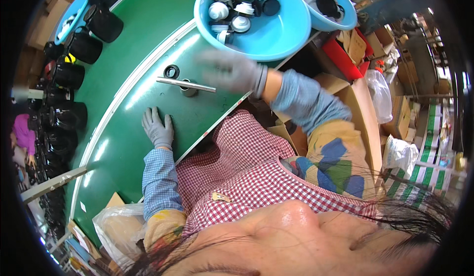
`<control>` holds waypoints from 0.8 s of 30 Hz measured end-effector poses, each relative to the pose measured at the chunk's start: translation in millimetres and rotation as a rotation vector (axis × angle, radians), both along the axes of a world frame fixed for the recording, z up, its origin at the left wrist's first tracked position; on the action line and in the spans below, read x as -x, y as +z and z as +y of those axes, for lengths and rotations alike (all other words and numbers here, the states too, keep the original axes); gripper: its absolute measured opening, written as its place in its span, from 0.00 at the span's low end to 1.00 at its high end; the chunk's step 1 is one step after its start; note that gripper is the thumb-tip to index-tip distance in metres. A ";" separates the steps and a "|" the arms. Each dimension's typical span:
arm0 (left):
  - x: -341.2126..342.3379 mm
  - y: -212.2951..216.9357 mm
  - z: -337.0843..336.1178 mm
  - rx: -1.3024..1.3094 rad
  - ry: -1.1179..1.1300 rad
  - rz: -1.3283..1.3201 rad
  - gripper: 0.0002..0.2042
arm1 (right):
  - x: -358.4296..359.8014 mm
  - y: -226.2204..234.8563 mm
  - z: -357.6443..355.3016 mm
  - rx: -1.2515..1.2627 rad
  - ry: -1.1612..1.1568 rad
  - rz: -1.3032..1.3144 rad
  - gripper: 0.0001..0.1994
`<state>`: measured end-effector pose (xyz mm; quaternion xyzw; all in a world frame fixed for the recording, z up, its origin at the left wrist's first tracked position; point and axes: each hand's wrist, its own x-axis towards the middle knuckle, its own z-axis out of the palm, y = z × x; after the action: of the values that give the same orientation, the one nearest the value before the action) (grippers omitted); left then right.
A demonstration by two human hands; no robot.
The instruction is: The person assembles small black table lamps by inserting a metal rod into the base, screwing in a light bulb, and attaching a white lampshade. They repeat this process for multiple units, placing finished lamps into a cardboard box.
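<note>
My left hand (159, 129), in a grey glove, lies flat on the green tabletop (143, 96) with its fingers stretched out, holding nothing. My right hand (228, 72), gloved the same, is over the table close to the light blue basin (291, 34); motion smears its fingers. Between the hands a metal bar (202, 86) lies across a short round metal piece (188, 89). Beside the bar is a black ring (171, 72). Several white ribbed parts (241, 24) with black pieces are inside the basin.
A second blue basin (348, 19) with white and black parts stands at the far right. Black pots (103, 23) line the table's far left side, past a white raised rail (129, 81). Cardboard boxes (359, 113) and a red bin (345, 54) are on the right.
</note>
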<state>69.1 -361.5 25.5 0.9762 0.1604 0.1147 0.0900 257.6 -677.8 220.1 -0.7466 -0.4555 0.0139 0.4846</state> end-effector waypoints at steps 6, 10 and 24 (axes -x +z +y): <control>-3.1 18.8 -10.1 0.006 -0.029 0.052 0.31 | -288.4 1.4 61.2 0.273 -0.351 -0.541 0.31; -0.8 34.2 -14.3 0.054 -0.029 0.110 0.31 | -379.9 25.4 79.9 0.625 -0.715 -0.239 0.29; -3.1 38.9 -8.5 0.219 0.027 0.184 0.34 | -565.9 -30.5 77.6 0.637 -0.934 -0.203 0.35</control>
<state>72.2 -370.0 64.3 0.9648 0.1925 0.0077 0.1792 823.5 -600.2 189.6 -0.9754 -0.0949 -0.1367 0.1444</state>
